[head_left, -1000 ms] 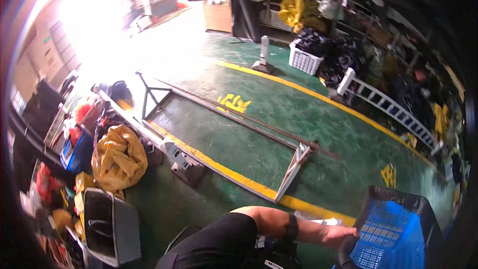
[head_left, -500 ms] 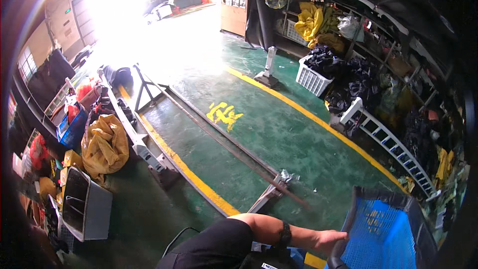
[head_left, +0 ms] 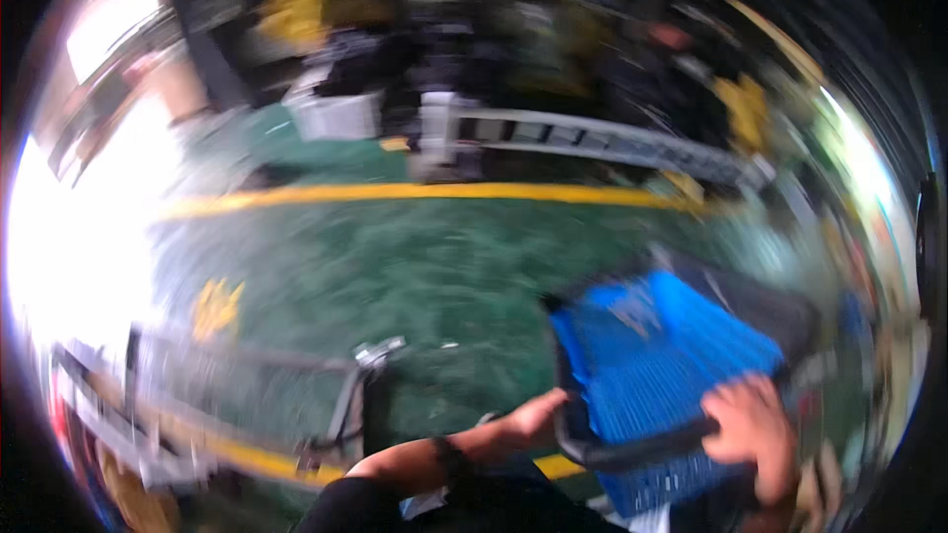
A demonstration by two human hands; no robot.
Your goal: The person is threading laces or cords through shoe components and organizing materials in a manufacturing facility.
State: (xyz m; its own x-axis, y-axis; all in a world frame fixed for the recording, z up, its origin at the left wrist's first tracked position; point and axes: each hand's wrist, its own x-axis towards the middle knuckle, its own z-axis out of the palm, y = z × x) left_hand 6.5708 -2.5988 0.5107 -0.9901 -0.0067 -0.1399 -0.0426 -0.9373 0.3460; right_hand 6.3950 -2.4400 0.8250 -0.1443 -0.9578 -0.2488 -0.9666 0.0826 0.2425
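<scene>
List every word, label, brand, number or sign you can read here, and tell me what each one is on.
None can be read; the picture is blurred by motion.
Yellow floor marking: could be lettering or a symbol, too smeared to tell.
Blue basket, between the hands: pale marks show inside it, too blurred to tell whether they are text.

The basket (head_left: 642, 447) sits between my hands here, left hand (head_left: 538, 417) at its left rim, right hand (head_left: 752, 424) over the near rim, towards the right! Left of my left hand, a frame (head_left: 348, 403) on the floor (head_left: 444, 266). Ahead of both hands, a floor line (head_left: 434, 191) runs across; behind it, a railing (head_left: 592, 133), with a crate (head_left: 341, 116) further left.
</scene>
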